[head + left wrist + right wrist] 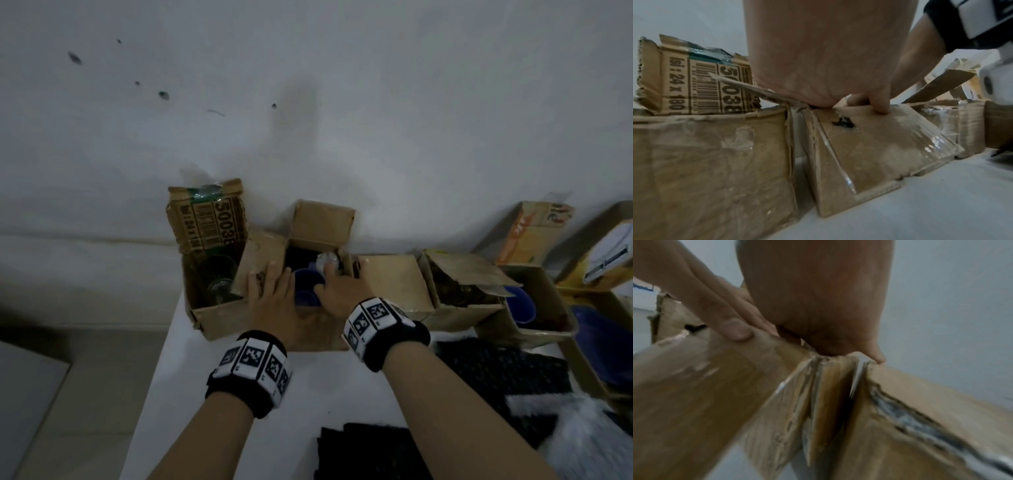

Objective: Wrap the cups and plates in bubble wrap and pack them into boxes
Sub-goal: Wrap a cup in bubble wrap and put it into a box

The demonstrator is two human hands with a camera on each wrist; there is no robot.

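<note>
Here the middle box [322, 226] is steadied by the left hand [270, 294], fingers laid flat on its left flap and gripping nothing, probably to keep the opening clear. A bubble-wrapped bundle [325, 263], crinkly and clear, is pinched by the right hand [337, 291] inside the box, above blue cups [306, 284]. The cardboard is worn and taped.

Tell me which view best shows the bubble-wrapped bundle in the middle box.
The head view: it looks down into the open middle box, where the bubble-wrapped bundle sits at the right hand fingertips, beside blue cups. Both wrist views show only the box's outer cardboard and flaps; the bundle is hidden.
</note>
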